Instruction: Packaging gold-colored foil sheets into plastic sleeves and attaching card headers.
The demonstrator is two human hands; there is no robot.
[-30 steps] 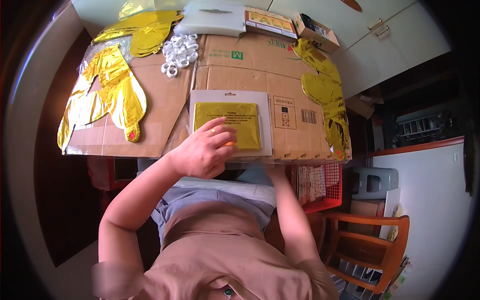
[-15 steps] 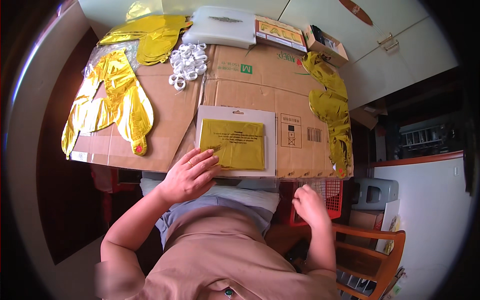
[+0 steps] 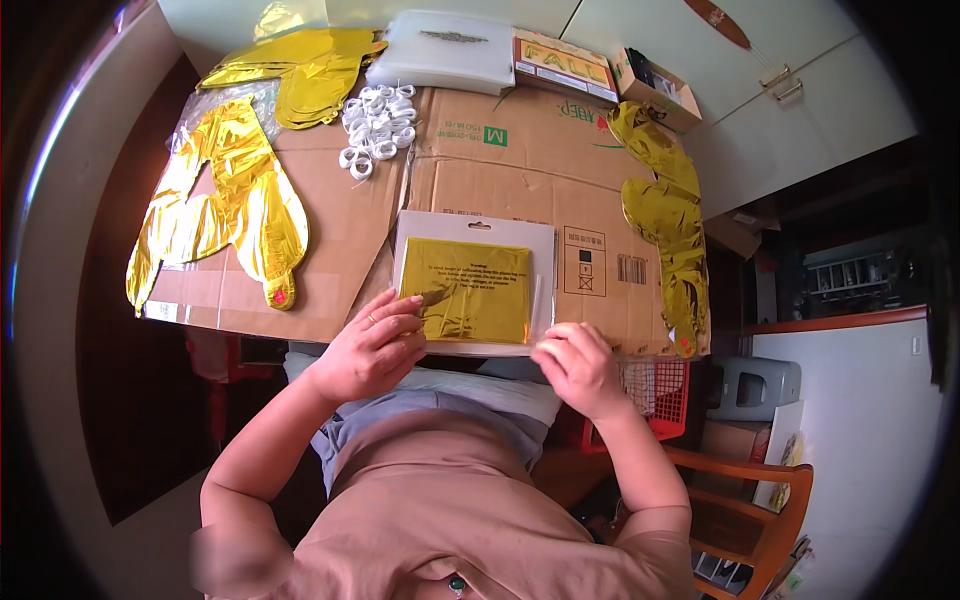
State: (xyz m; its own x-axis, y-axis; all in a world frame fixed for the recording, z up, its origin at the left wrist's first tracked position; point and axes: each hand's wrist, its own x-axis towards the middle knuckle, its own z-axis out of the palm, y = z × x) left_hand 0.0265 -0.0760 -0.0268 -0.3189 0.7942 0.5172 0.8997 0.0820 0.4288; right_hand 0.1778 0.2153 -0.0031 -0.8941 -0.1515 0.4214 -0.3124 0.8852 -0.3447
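Observation:
A flat package [image 3: 475, 290] lies near the table's front edge: a white backing card with a hang hole, and a folded gold foil piece under clear film with dark print. At its near left corner is my left hand [image 3: 372, 345], fingers bent over the edge and gripping it; the thumb is hidden. My right hand [image 3: 582, 370] is at the near right corner, thumb and fingers pinched together. What sits between those fingertips is too small to make out. A narrow clear strip [image 3: 540, 300] shows along the package's right side.
Gold foil balloons lie flat at left [image 3: 235, 190], far left [image 3: 320, 70] and right [image 3: 665, 220]. White ribbon coils [image 3: 378, 130], a translucent case [image 3: 440, 50], a printed box [image 3: 563, 65] and a small open box [image 3: 655, 88] line the back. Cardboard [image 3: 480, 180] covers the table.
My right hand has moved left and up, from beyond the table edge to the package's near right corner. My left hand's fingers have curled more at the left corner.

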